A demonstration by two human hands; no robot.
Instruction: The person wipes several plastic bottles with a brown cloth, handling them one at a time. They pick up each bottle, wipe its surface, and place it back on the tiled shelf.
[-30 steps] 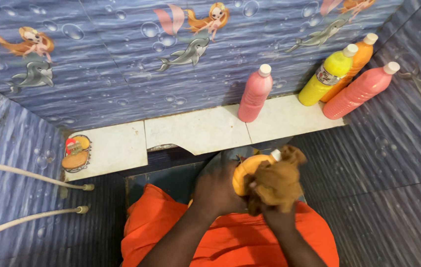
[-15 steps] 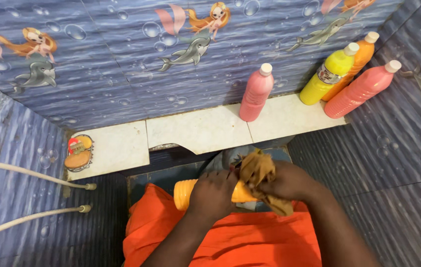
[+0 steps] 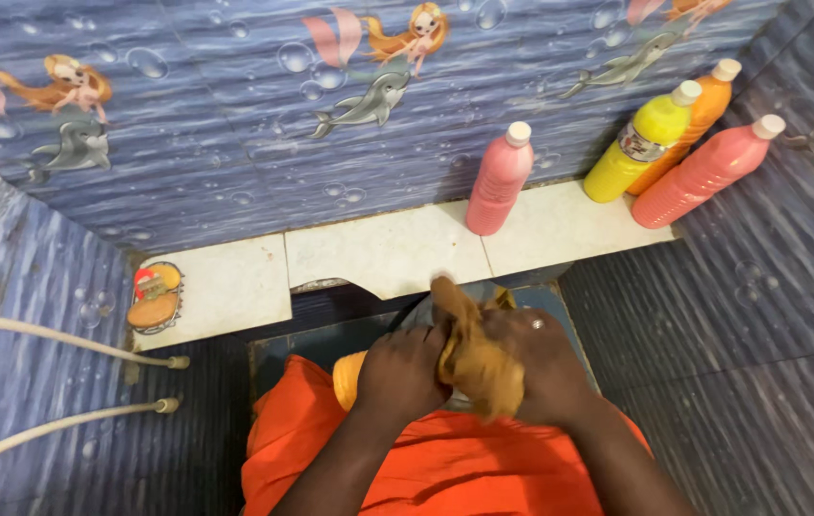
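Nearest to the camera lies the orange cloth (image 3: 445,468) over the person's lap, and both forearms come up from it. The left hand (image 3: 405,375) is closed around an orange bottle (image 3: 350,378), of which only the end at the left shows beyond the fingers. The right hand (image 3: 539,361) is closed on a brown rag (image 3: 476,355), and the rag is pressed against the bottle between the two hands. The bottle lies about level, with its long axis going left to right; which end is the cap I cannot tell, because the hands and the rag hide it.

Under the hands there is a dark round rim (image 3: 418,313) of some vessel, mostly hidden. The room here is narrow: blue tiled walls close in at the left and at the right, and the front edge of the white ledge (image 3: 378,250) is just beyond the hands.

On the ledge, the pink bottle (image 3: 500,179) stands upright, straight behind the rag. To the far right, a yellow bottle (image 3: 642,143), an orange-coloured tall bottle (image 3: 703,107) and a second pink bottle (image 3: 708,172) lean together in the corner. At the left end lies a small soap holder (image 3: 154,298). Two white hoses (image 3: 63,382) enter from the left wall, well apart from the hands. Behind all is the mermaid wall (image 3: 235,115).
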